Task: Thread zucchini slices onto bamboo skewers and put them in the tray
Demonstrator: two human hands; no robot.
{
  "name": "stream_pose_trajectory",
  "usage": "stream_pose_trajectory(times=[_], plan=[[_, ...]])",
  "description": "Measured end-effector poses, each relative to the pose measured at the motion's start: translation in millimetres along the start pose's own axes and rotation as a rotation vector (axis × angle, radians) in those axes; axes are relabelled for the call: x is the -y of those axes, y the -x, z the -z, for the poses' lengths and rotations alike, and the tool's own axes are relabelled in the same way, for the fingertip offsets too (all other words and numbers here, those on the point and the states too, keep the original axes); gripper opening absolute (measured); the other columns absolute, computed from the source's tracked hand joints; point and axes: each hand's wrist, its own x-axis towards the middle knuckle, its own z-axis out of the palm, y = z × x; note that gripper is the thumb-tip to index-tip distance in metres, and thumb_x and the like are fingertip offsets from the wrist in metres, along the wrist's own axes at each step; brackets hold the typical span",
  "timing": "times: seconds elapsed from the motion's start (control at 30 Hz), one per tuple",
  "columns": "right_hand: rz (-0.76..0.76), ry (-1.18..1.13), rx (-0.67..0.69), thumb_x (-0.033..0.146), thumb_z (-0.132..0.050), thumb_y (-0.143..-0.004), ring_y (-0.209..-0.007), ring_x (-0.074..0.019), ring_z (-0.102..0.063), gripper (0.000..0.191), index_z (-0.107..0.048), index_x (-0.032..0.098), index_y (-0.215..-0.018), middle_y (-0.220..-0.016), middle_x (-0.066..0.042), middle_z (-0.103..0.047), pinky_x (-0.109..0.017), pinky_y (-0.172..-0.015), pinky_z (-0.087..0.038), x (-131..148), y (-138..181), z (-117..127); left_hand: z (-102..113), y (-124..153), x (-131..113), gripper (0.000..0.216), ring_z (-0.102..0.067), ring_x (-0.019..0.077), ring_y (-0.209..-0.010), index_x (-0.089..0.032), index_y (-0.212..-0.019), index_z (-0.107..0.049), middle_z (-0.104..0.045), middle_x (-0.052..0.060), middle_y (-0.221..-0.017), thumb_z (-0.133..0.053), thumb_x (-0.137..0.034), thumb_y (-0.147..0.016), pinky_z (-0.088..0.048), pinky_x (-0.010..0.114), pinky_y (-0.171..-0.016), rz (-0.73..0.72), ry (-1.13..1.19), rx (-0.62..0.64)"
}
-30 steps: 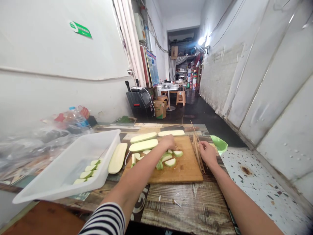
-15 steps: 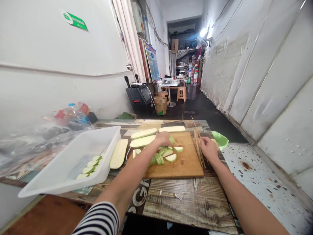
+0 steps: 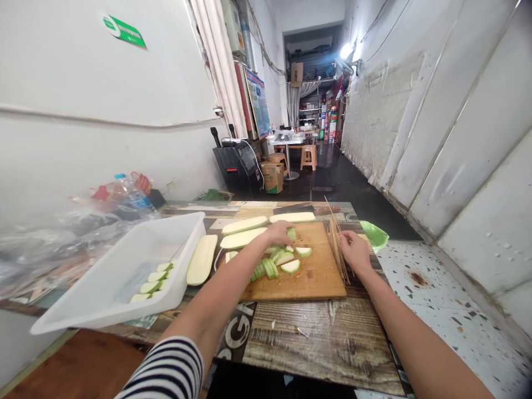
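Left hand (image 3: 278,233) at green-edged slices (image 3: 270,269), right hand (image 3: 354,250) apparently against thin skewers (image 3: 338,252).

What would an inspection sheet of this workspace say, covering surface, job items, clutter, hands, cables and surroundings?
Surface: wood-patterned table, small white scraps near the front.
Job items: slices on a board, more in the white tub; four long pieces near the board; skewers along its right edge.
Clutter: plastic bags and a bottle at left; knife at the far edge.
Left hand: at the slices, fingertips partly hidden; grip unclear.
Right hand: fingers at the skewers; grip unclear.
Cables: white cable at the black case.
Surroundings: stools, carton, speckled floor.
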Motion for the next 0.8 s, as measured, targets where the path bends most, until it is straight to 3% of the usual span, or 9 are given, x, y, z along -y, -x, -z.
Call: stream_pose_trajectory(times=[0.1,0.3,0.57,0.8], plan=[[0.003,0.004,-0.002,0.034,-0.046,-0.077,-0.073,-0.0206,-0.063,0.026,-0.065,0.018,-0.083,-0.079,-0.007,-0.071,-0.031,-0.068,-0.045,0.8,0.4,0.6,-2.7,-2.9,-0.4,0.067,-0.052,0.0233,-0.12,-0.02,-0.126,-0.057,-0.056,0.006,-0.134,-0.07,-0.029,-0.061,-0.041,0.026,-0.1,-0.01,-0.003,-0.002],[0.02,0.006,0.001,0.033,-0.046,-0.078,-0.073,-0.0205,-0.063,0.025,-0.066,0.018,-0.082,-0.079,-0.007,-0.071,-0.031,-0.069,-0.045,-0.2,-0.2,1.1,-0.9,-4.0,-4.2,0.05,-0.059,0.022,-0.109,-0.02,-0.119,-0.062,-0.063,0.005,-0.124,-0.061,-0.034,-0.071,-0.045,0.026,-0.093,-0.022,0.019,0.036],[0.006,0.007,0.008,0.032,-0.046,-0.078,-0.074,-0.0206,-0.063,0.024,-0.066,0.018,-0.083,-0.08,-0.007,-0.071,-0.031,-0.071,-0.046,-2.1,-0.3,-1.2,-10.9,-8.4,-19.5,0.046,-0.062,0.0234,-0.107,-0.027,-0.121,-0.063,-0.064,0.005,-0.123,-0.055,-0.034,-0.076,-0.048,0.027,-0.083,0.261,0.011,0.005],[-0.004,0.003,0.012,0.032,-0.045,-0.077,-0.075,-0.0213,-0.063,0.025,-0.066,0.018,-0.083,-0.08,-0.007,-0.071,-0.032,-0.072,-0.046,2.3,0.6,1.1,-15.6,-6.1,-34.6,0.042,-0.064,0.0249,-0.103,-0.025,-0.114,-0.066,-0.069,0.008,-0.114,-0.057,-0.038,-0.075,-0.048,0.029,-0.081,0.34,0.024,-0.064]])
